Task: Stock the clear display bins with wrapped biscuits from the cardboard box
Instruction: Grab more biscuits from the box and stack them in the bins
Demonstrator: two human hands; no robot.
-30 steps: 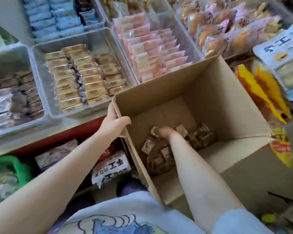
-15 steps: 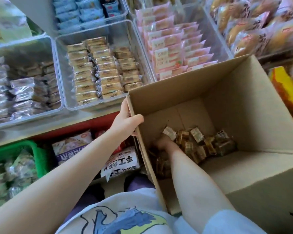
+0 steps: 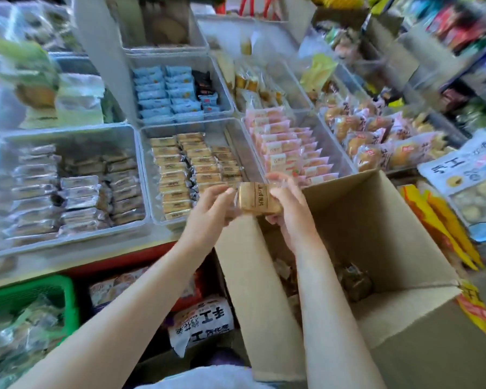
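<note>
Above the near-left corner of the open cardboard box [image 3: 376, 242], the left hand [image 3: 208, 211] and right hand [image 3: 289, 209] clasp a stack of tan wrapped biscuits [image 3: 257, 198] between them, fingers curled round its two ends. Loose packets [image 3: 354, 279] lie on the box floor. Just beyond, a clear bin [image 3: 152, 220] holds rows of matching tan biscuits [image 3: 185, 169].

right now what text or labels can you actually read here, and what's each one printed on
"手工", upside down in this view, large black characters: white bag on the floor left of the cardboard box.
"工", one large character: white and blue bag at far right; the rest is blurred.
Dark vertical print on the gold-wrapped biscuits held between left hand and right hand: too blurred to read.
Labels on packets in the clear bins: too small to read.
</note>
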